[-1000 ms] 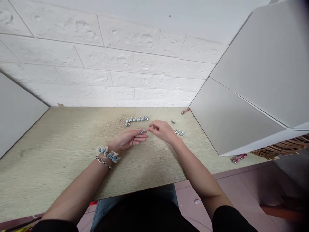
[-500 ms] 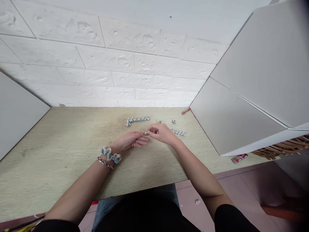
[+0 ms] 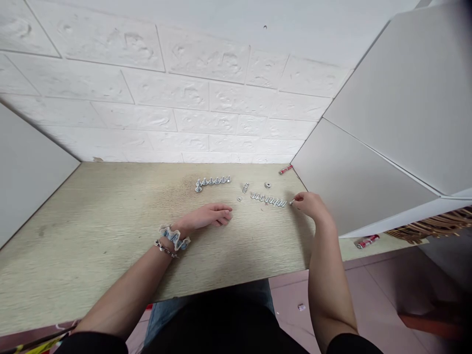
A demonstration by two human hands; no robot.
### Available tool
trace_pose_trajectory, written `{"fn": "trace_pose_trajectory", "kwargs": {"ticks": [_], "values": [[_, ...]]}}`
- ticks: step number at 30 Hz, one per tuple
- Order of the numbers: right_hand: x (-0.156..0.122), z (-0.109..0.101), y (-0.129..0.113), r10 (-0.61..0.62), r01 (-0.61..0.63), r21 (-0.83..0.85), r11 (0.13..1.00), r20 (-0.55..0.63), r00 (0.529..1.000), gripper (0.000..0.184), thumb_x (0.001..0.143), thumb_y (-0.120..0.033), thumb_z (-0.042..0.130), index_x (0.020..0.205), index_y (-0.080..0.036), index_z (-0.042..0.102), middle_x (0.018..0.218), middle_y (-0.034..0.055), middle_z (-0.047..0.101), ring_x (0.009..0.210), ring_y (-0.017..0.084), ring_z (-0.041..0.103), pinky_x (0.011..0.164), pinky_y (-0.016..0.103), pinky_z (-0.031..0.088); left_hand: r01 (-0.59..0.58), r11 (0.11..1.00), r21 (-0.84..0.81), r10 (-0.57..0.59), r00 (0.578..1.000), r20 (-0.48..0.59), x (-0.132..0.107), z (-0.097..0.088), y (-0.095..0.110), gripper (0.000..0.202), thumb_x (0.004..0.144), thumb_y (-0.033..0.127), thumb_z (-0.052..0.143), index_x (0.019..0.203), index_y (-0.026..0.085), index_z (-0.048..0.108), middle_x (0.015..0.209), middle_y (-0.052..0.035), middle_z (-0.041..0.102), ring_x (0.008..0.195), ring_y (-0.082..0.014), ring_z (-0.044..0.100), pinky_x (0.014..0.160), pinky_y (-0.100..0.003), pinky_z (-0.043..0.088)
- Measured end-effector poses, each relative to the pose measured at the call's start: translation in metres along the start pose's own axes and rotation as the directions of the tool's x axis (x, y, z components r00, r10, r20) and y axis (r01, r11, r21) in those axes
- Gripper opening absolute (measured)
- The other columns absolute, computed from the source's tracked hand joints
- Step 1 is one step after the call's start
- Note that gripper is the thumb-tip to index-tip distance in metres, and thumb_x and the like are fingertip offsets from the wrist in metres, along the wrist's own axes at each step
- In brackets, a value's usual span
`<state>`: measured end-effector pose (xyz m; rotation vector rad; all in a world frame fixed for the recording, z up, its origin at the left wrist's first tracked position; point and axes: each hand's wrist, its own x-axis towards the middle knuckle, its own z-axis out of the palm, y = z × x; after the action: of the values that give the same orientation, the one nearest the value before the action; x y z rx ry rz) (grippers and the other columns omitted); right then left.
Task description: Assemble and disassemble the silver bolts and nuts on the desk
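My right hand (image 3: 309,202) is at the right end of a row of metal screws (image 3: 268,199) lying on the wooden tabletop. Its fingertips pinch a small metal screw (image 3: 291,202), mostly hidden by the fingers. My left hand (image 3: 206,217) rests over the table left of that row, fingers loosely stretched and holding nothing. Behind it, several bolts (image 3: 217,181) stand on their heads in a line, with one bolt (image 3: 198,188) in front of the line's left end. Between the groups lie a small cluster of nuts (image 3: 245,187), one single nut (image 3: 239,199) and a round washer (image 3: 267,185).
A white brick-pattern wall (image 3: 191,108) closes off the back. White panels (image 3: 354,172) rise at the right, another panel (image 3: 29,172) at the left. One red battery (image 3: 285,169) lies in the back right corner, a second battery (image 3: 367,241) beyond the right panel.
My hands have parted. The right hand has moved right, carrying the small metal piece to the end of the screw row; the left hand has let go and stayed near its place.
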<state>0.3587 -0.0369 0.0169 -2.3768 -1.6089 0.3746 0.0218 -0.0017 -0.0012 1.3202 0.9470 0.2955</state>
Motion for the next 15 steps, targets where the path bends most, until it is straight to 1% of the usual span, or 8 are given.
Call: {"fn": "trace_pose_trajectory", "kwargs": {"ticks": [5, 10, 15], "values": [[-0.006, 0.007, -0.002, -0.08, 0.076, 0.042, 0.996, 0.104, 0.991, 0.015, 0.067, -0.024, 0.052, 0.073, -0.017, 0.062, 0.076, 0.004, 0.063, 0.067, 0.014, 0.052, 0.059, 0.024, 0.034, -0.008, 1.0, 0.017, 0.008, 1.0, -0.003, 0.001, 0.001, 0.0, 0.042, 0.074, 0.042, 0.06, 0.108, 0.016, 0.057, 0.095, -0.0041, 0.063, 0.078, -0.0122, 0.059, 0.07, -0.025, 0.046], [-0.009, 0.009, -0.006, -0.081, 0.076, 0.044, 0.996, 0.103, 0.991, 0.012, 0.065, -0.023, 0.052, 0.07, -0.016, 0.06, 0.074, 0.0036, 0.061, 0.063, 0.013, 0.049, 0.056, 0.023, 0.032, -0.002, 1.0, 0.022, 0.002, 1.0, -0.016, 0.0, 0.001, 0.002, 0.04, 0.075, 0.04, 0.06, 0.107, 0.016, 0.058, 0.093, -0.0041, 0.064, 0.076, -0.0119, 0.059, 0.069, -0.025, 0.046], [-0.011, 0.011, -0.01, -0.072, 0.066, 0.057, 0.996, 0.107, 0.992, 0.012, 0.066, -0.023, 0.052, 0.072, -0.017, 0.061, 0.077, 0.0037, 0.062, 0.068, 0.014, 0.051, 0.057, 0.023, 0.033, -0.023, 0.993, -0.119, 0.027, 0.999, 0.038, -0.009, -0.003, 0.008, 0.042, 0.075, 0.04, 0.061, 0.109, 0.017, 0.057, 0.1, -0.0062, 0.063, 0.081, -0.0123, 0.059, 0.076, -0.025, 0.046]]}}
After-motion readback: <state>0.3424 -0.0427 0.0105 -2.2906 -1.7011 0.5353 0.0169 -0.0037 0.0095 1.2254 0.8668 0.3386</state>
